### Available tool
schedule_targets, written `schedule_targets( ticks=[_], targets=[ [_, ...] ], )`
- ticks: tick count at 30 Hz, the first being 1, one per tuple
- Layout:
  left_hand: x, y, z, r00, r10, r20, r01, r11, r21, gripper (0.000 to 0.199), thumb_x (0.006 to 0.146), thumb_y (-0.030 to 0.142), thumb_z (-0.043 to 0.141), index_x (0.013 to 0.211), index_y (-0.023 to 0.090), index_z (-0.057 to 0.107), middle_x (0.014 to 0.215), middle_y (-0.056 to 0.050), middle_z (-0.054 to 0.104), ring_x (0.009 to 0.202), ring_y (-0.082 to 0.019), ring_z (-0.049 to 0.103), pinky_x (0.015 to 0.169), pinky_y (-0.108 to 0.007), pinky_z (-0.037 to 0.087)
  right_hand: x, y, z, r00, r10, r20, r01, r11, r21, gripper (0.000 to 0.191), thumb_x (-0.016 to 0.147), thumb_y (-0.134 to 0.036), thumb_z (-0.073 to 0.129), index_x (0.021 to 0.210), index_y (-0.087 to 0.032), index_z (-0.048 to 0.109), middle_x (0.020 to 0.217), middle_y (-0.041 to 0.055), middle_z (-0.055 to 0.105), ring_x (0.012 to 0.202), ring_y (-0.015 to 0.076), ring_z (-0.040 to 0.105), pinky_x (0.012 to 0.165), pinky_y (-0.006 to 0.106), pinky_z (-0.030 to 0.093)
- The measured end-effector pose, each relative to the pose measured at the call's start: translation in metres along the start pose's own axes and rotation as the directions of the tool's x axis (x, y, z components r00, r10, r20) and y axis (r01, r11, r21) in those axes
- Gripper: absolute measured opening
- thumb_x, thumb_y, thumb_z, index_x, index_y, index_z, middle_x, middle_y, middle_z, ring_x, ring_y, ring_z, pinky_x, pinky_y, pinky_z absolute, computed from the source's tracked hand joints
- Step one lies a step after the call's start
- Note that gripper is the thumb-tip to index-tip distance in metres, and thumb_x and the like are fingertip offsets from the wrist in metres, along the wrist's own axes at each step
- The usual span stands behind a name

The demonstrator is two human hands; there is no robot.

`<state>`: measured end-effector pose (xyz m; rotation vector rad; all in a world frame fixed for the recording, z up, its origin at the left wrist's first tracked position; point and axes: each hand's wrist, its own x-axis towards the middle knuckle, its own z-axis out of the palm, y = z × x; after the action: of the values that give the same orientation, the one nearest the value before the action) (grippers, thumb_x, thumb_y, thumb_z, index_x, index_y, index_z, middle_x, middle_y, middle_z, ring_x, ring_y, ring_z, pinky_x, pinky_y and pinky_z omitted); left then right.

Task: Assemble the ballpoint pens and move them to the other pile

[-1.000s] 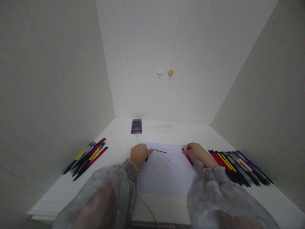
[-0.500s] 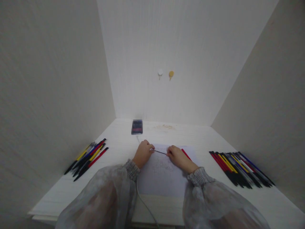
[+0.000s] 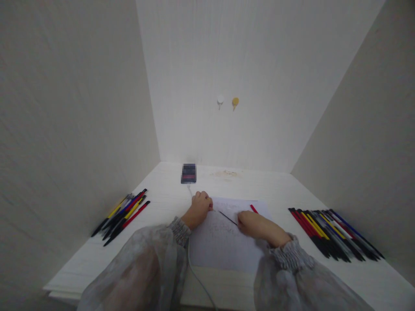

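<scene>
My right hand (image 3: 254, 224) is closed round one end of a thin dark pen refill (image 3: 228, 217). The refill slants up and left over a white sheet of paper (image 3: 223, 255) that bears faint writing. At the sheet's left edge my left hand (image 3: 200, 207) has its fingers curled and pressed together. A small gap separates its fingertips from the refill's free tip; whatever those fingers pinch is too small to make out. Just beyond my right hand lies a red pen part (image 3: 253, 208), partly hidden by that hand.
Mixed coloured pens (image 3: 125, 216) lie piled at the left. More pens (image 3: 330, 233) form a row at the right. A phone (image 3: 188, 173) sits at the back with a white cable (image 3: 201, 283) running forward. Two hooks (image 3: 235, 102) are on the back wall; panels rise on both sides.
My right hand has moved right and nearer me with the refill, whose left tip has come away from my left fingers. The view has shifted slightly.
</scene>
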<state>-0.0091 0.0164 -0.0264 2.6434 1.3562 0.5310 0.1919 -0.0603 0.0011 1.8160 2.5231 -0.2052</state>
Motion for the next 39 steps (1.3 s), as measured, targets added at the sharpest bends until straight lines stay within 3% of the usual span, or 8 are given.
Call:
schedule_targets(
  ticks=[8,17,22,30,33,35,37,39],
  targets=[
    [-0.009,0.01,-0.017,0.921,0.373,0.117,-0.363,0.927,-0.095,0.011,0.079,0.021,0.045,0.076,0.017,0.055,0.082,-0.004,0.051,0.082,-0.014,0.043,0.073,-0.026,0.033,-0.004,0.003,-0.015,0.994,-0.015,0.105,0.001,0.991,0.135,0.012,0.065,-0.019,0.051,0.064,-0.016,0.062,0.06,0.0032,0.059,0.054,0.0119,0.051,0.047,0.021,0.03],
    [-0.014,0.016,-0.027,0.891,0.433,0.138,-0.403,0.893,-0.201,0.026,0.076,0.005,0.034,0.078,0.019,0.057,0.087,-0.002,0.055,0.083,-0.012,0.049,0.075,-0.023,0.035,0.007,-0.003,-0.012,0.995,0.062,-0.072,-0.046,0.976,0.211,0.016,0.072,-0.02,0.045,0.068,-0.016,0.06,0.065,0.0037,0.061,0.059,0.0121,0.051,0.053,0.021,0.032],
    [-0.015,0.019,-0.027,0.866,0.481,0.134,-0.433,0.857,-0.28,0.033,0.071,0.0,0.032,0.078,0.018,0.058,0.091,-0.002,0.057,0.087,-0.012,0.05,0.08,-0.022,0.036,0.025,0.006,-0.007,0.92,0.267,-0.287,-0.216,0.956,0.198,0.021,0.076,-0.022,0.042,0.089,-0.014,0.056,0.083,0.0078,0.06,0.074,0.0148,0.053,0.066,0.023,0.035],
    [-0.013,0.019,-0.02,0.867,0.487,0.103,-0.432,0.838,-0.332,0.035,0.071,-0.001,0.032,0.078,0.017,0.06,0.088,-0.003,0.06,0.086,-0.011,0.052,0.081,-0.022,0.037,0.039,0.007,0.005,0.936,0.25,-0.248,-0.217,0.964,0.155,0.014,0.072,-0.018,0.044,0.075,-0.014,0.057,0.078,0.0078,0.06,0.072,0.0148,0.052,0.063,0.023,0.033],
    [-0.014,0.018,-0.02,0.886,0.457,0.075,-0.413,0.854,-0.316,0.031,0.075,0.003,0.033,0.082,0.017,0.06,0.089,-0.003,0.06,0.087,-0.011,0.052,0.082,-0.022,0.037,0.033,0.008,0.004,0.951,0.259,-0.171,-0.234,0.96,0.152,0.014,0.07,-0.016,0.046,0.074,-0.014,0.058,0.075,0.0077,0.061,0.068,0.0143,0.052,0.059,0.023,0.031],
    [-0.013,0.018,-0.023,0.934,0.355,0.028,-0.337,0.907,-0.25,0.028,0.078,0.008,0.034,0.087,0.018,0.058,0.092,-0.003,0.06,0.088,-0.012,0.052,0.081,-0.023,0.037,0.027,0.01,0.003,0.96,0.255,-0.117,-0.237,0.96,0.146,0.014,0.067,-0.015,0.047,0.074,-0.013,0.06,0.074,0.0076,0.061,0.067,0.0141,0.052,0.057,0.022,0.031],
    [-0.013,0.015,-0.026,0.985,0.166,-0.045,-0.171,0.974,-0.152,0.025,0.081,0.016,0.033,0.092,0.019,0.055,0.095,-0.003,0.059,0.088,-0.012,0.053,0.078,-0.023,0.038,0.021,0.013,-0.002,0.969,0.235,-0.076,-0.223,0.964,0.144,0.014,0.066,-0.014,0.048,0.072,-0.013,0.061,0.072,0.0072,0.062,0.066,0.0139,0.052,0.056,0.022,0.031],
    [-0.012,0.012,-0.03,0.993,-0.064,-0.101,0.058,0.997,-0.058,0.022,0.082,0.024,0.035,0.094,0.019,0.053,0.094,-0.005,0.058,0.085,-0.014,0.054,0.075,-0.025,0.039,0.015,0.019,-0.008,0.974,0.218,-0.059,-0.207,0.967,0.149,0.015,0.067,-0.015,0.048,0.071,-0.013,0.062,0.071,0.0068,0.062,0.066,0.0137,0.053,0.058,0.022,0.031]
  ],
)
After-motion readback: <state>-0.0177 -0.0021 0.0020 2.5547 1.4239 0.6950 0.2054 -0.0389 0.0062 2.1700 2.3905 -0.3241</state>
